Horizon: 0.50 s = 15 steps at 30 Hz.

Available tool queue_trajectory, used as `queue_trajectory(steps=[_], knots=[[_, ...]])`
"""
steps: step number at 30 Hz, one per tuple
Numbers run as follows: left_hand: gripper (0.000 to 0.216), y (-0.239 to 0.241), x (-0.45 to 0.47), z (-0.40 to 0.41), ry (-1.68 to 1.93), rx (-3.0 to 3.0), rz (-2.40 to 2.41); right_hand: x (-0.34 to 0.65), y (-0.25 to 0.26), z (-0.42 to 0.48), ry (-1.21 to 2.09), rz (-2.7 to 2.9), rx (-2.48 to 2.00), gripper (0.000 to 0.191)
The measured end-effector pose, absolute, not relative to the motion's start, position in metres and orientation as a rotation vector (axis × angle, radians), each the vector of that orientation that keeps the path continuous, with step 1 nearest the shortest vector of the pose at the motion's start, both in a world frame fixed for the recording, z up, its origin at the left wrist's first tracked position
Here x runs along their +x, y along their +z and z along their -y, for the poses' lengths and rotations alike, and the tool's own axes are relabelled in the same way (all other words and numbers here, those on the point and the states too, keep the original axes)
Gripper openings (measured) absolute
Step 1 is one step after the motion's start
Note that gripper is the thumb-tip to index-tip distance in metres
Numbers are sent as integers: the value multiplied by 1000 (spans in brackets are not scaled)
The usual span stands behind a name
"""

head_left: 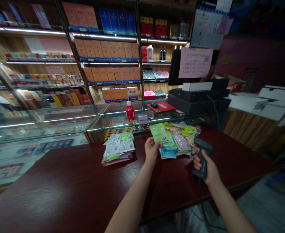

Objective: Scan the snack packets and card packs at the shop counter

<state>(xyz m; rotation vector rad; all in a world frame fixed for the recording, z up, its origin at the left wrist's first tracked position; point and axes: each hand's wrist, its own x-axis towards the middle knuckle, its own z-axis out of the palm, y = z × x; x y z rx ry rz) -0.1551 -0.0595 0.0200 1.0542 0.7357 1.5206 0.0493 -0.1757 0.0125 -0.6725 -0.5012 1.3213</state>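
Observation:
My left hand point(152, 149) pinches a green snack packet point(159, 132) by its lower edge, holding it up over the counter. In my right hand point(209, 168) is a dark barcode scanner point(202, 158), gripped by its handle, with its head toward the packets and its cable hanging down. Between and beyond the hands lies a mixed heap of packets point(181, 139) in green, blue, pink and clear wrapping. To the left of my left hand sits a stack of packets point(119, 147), mostly silvery white with some green and pink.
The dark red table point(84, 187) spans the foreground. Behind it stands a glass display case point(103, 121) with a red bottle point(130, 110) on top. A register screen point(175, 68) bearing a paper notice is at right. Shelves of boxes point(108, 50) line the back wall.

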Motion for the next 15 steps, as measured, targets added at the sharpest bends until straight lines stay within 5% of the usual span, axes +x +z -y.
queue_trajectory(steps=[15], knots=[[37,-4,-151,60,1488,1074,-768,24,35,214,1240,834,-954,42]])
